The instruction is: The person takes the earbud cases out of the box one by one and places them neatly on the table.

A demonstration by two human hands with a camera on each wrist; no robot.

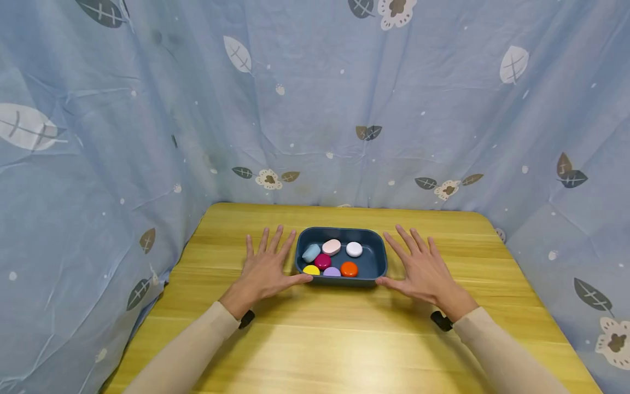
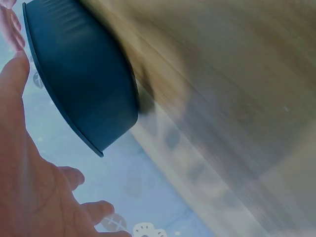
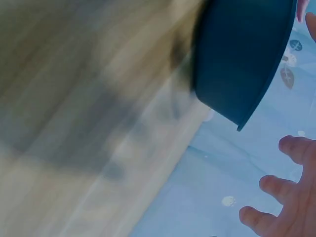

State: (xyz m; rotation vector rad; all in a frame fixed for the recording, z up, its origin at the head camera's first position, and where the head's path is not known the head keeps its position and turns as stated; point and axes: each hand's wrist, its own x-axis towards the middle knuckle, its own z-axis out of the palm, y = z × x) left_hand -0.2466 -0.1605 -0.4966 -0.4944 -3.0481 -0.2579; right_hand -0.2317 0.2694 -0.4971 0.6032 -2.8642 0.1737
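A dark blue rectangular tray sits on the wooden table, holding several smooth, rounded, stone-like pieces. Among them are a light blue piece, a pale pink one, a white one, a magenta one, an orange one, a yellow one and a lilac one. My left hand is spread at the tray's left side, thumb by its near corner. Mirroring it on the right, my right hand has its fingers spread. Both wrist views show the tray's outer wall beside the fingers; neither hand grips it.
The wooden table extends in front of and around the tray. A light blue curtain with leaf and flower prints hangs behind the table and along both sides. Black bands show at the wrists below beige sleeves.
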